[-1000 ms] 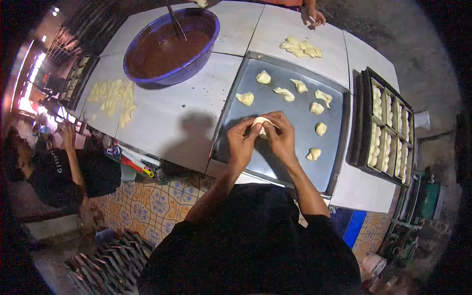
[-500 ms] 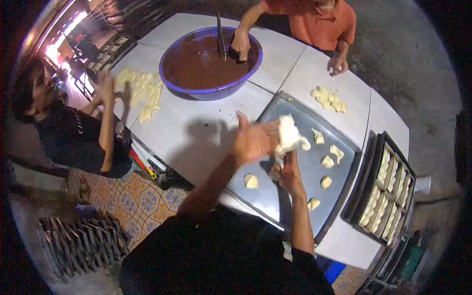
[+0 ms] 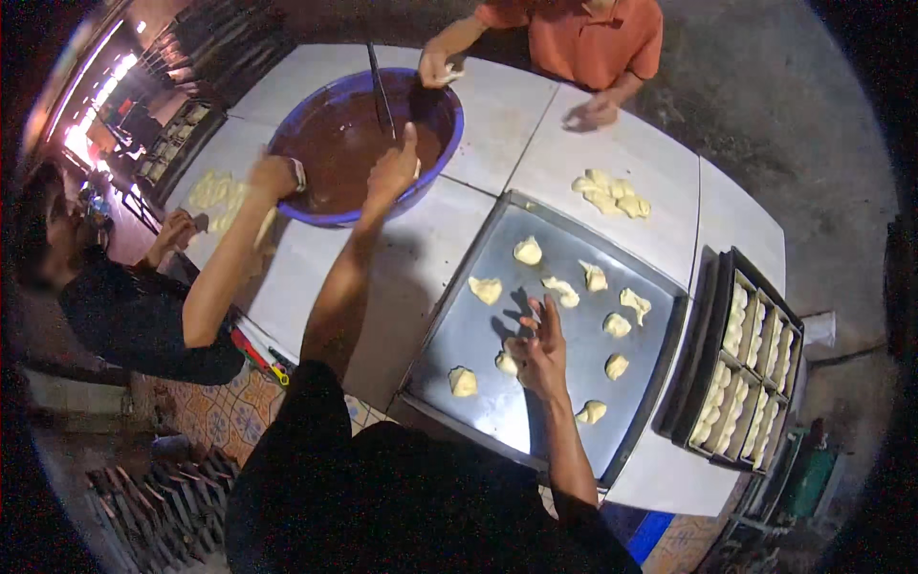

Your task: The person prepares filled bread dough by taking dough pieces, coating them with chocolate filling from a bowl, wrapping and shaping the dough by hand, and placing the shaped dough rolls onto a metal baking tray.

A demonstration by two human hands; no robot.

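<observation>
Dough pieces (image 3: 617,325), ten of them, pale and lumpy, are seen in the head view scattered over a grey metal tray (image 3: 574,354), set on a white-tiled table (image 3: 449,215). With the clock face centred on that tray, the right hand (image 3: 538,346) is held near the middle, its fingers spread apart. One lump is partly covered by it toward eight o'clock; whether it is touched cannot be told.

The left hand (image 3: 392,175) is stretched out between ten and eleven o'clock, over the five o'clock side of a purple bowl (image 3: 330,219), one digit pointed up. A pale bit (image 3: 417,170) shows at its edge, but whether it is clamped there cannot be told. The bowl is partly filled with a brown mixture (image 3: 335,158), in which a dark stick-like tool (image 3: 382,96) is leaned. At the bowl's eight o'clock, a co-worker's blurred hand (image 3: 273,178) is held. Dough twists (image 3: 612,194) are heaped at the tray's one o'clock; between three and four, a dark mould pan (image 3: 690,421) is filled with lumpy dough rows (image 3: 731,402).
</observation>
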